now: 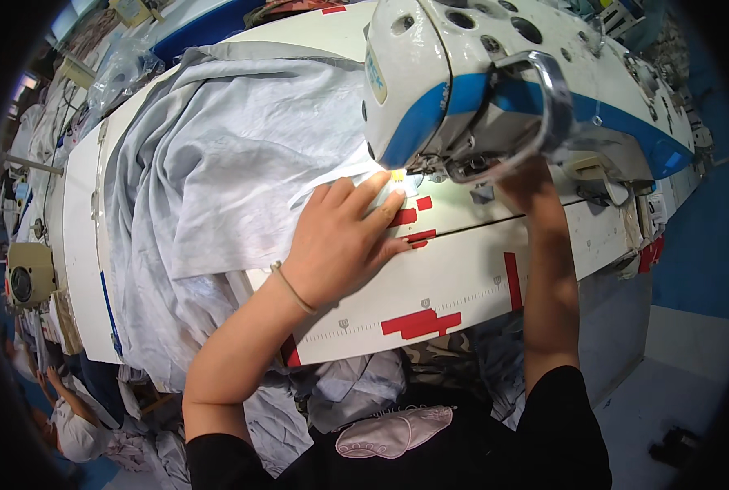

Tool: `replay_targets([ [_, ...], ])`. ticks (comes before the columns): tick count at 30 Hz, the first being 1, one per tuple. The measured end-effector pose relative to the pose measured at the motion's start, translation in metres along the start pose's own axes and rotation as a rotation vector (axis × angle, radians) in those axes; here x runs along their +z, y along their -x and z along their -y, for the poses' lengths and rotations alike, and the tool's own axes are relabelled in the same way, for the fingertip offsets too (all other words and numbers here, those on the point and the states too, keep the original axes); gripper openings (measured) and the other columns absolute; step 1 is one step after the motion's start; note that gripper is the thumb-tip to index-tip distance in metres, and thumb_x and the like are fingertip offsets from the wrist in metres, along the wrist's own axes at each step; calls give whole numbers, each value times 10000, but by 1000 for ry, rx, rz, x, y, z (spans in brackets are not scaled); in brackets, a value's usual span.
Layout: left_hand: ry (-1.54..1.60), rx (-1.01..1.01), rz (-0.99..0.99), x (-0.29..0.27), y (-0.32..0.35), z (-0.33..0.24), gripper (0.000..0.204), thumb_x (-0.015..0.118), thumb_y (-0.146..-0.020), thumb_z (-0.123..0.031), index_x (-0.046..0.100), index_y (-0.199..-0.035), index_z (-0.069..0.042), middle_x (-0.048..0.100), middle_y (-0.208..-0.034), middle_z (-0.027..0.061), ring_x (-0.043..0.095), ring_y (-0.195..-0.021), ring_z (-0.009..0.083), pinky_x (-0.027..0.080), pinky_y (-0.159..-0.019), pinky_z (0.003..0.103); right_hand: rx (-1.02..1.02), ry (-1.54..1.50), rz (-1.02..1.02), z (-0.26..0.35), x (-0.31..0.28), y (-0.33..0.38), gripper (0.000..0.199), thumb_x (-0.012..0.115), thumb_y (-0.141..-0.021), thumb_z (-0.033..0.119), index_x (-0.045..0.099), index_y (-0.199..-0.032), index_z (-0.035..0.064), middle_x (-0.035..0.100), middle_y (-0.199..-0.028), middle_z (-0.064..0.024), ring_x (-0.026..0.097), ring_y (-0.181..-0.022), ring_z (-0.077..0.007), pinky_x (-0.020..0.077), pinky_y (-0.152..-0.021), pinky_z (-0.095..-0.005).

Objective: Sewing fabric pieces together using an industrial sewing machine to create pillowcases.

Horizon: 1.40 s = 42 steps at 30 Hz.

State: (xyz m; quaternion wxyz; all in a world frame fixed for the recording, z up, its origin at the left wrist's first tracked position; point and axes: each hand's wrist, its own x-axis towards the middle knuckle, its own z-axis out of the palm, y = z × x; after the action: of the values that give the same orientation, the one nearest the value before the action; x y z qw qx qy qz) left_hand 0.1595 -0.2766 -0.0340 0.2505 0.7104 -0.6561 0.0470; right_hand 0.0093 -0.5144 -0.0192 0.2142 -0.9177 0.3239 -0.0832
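Observation:
My left hand (340,241) lies flat, fingers spread, on the white sewing table (462,282), its fingertips pressing the edge of a pale grey fabric (217,180) close to the lit needle area. A thin band circles that wrist. My right hand (528,180) reaches up under the white and blue sewing machine head (495,73); its fingers are hidden behind the machine, so what they touch cannot be seen. The grey fabric is bunched across the table's left half and hangs over the near edge.
Red tape marks (421,321) and a printed ruler strip run along the table front. A clear plastic bag (119,69) sits at the far left corner. Another person (74,420) sits low at the left. A pink shoe (393,431) shows below.

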Motion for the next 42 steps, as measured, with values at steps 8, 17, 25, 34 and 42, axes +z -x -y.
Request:
replay_targets([
  [8, -446, -482, 151, -83, 42, 98, 533, 650, -929, -324, 532, -1407, -121, 505, -1434, 203, 460, -1277, 448, 392, -1076, 481, -289, -491, -345, 22, 13, 39, 148, 674, -868, 115, 678, -959, -2, 681, -968, -161, 659, -879, -272, 507, -784, -346],
  [17, -96, -639, 625, -158, 167, -53, 685, 710, -842, -419, 515, -1409, -88, 594, -1255, 264, 622, -1060, 418, 518, -888, 441, -206, -1091, 477, 21, 74, 233, 282, 663, -890, -25, 649, -1172, -15, 601, -1198, -118, 635, -980, -198, 538, -797, -303],
  [25, -84, -477, 221, -82, 135, -36, 537, 669, -925, -319, 537, -1367, -45, 537, -1366, 258, 532, -1230, 435, 464, -1001, 434, 103, -1637, 857, 2, 156, 229, 830, 782, -824, 84, 299, -1494, -1, 436, -1486, -109, 408, -1387, -240, 319, -1156, -384],
  [34, -396, -493, 19, -73, 219, 22, 616, 608, -961, -366, 428, -1493, -114, 376, -1539, 223, 340, -1406, 447, 289, -1145, 499, 223, -1616, 994, 74, 136, 249, 631, 727, -822, -43, 476, -1400, -15, 583, -1342, -134, 579, -1220, -229, 453, -1064, -367],
  [42, -367, -579, 0, -90, 265, 45, 548, 564, -998, -345, 447, -1479, -110, 400, -1540, 179, 341, -1439, 370, 240, -1158, 530, 282, -1799, 928, 46, 91, 312, 453, 653, -881, -55, 565, -1324, -33, 642, -1278, -134, 605, -1199, -218, 443, -1073, -369],
])
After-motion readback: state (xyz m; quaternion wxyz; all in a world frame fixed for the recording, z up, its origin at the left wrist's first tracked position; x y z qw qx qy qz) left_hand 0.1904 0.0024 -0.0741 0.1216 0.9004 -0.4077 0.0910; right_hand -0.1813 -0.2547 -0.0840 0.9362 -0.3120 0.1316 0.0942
